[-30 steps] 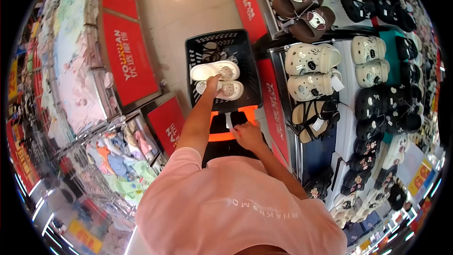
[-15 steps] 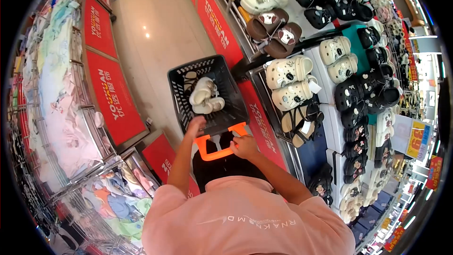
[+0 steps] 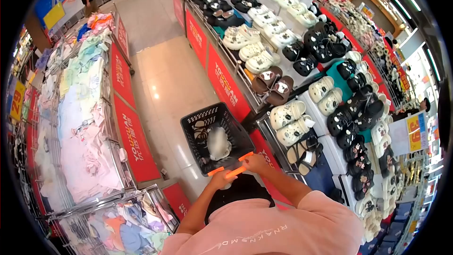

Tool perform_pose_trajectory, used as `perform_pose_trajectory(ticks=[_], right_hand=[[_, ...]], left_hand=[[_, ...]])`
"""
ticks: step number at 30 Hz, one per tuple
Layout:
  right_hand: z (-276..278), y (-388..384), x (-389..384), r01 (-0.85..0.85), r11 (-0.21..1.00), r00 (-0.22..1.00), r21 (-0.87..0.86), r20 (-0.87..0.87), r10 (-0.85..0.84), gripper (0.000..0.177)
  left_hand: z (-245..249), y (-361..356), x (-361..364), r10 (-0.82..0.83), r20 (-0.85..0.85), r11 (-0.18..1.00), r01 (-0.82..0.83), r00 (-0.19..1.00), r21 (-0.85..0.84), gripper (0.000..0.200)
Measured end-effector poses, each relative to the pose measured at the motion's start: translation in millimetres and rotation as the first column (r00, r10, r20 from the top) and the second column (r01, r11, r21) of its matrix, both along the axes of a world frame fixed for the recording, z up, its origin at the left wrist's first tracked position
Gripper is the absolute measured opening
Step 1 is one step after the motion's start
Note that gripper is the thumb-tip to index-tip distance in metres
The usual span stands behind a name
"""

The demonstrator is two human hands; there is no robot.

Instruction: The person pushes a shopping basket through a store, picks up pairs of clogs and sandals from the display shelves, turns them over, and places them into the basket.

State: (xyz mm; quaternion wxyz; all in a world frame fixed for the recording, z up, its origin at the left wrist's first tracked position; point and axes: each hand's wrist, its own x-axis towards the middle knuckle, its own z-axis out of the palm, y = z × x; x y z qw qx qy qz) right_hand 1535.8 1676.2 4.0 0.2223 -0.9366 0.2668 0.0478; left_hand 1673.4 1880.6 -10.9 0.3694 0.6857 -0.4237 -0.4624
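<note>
Basket [image 3: 239, 134] at 12 o'clock from left hand [image 3: 219, 179], 10 o'clock from right hand [image 3: 256, 163]; blurred pale shoes [image 3: 218, 144] inside. Both hands clamped around orange handle [image 3: 235, 172], left at 8 o'clock from right.

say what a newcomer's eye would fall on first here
Probably the bright orange handle, gripped by the left hand and right hand, just below the picture's middle. Next comes the black basket beyond it, holding blurred pale footwear. Then, many cream and black clogs displayed on the right.
</note>
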Motion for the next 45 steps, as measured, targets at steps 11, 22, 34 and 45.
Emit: perform_pose_trajectory(ticks=[11,22,34,45], right_hand=[[12.7,-51.7,94.3,-0.096,0.995,0.989,-0.039,-0.120,0.091,0.037],[-6.2,-95.1,195.4,-0.086,0.996,0.972,-0.019,0.217,0.088,0.032],[21.0,-115.0,290.5,-0.064,0.994,0.995,0.084,0.086,0.057,0.034],[3.3,-116.4,390.3,-0.033,0.999,0.999,0.023,0.034,0.032,0.033]], left_hand=[[-44.4,-45.6,64.2,0.063,-0.031,0.998,-0.063,0.997,0.001,0.048],[-37.4,-85.5,166.8,-0.072,0.212,0.985,0.036,0.975,0.169,0.050],[15.3,-156.5,225.7,0.008,0.643,0.898,-0.288,0.766,0.332,0.035],[6.0,-163.6,332.6,0.069,0.664,0.924,-0.298,0.744,0.238,0.031]])
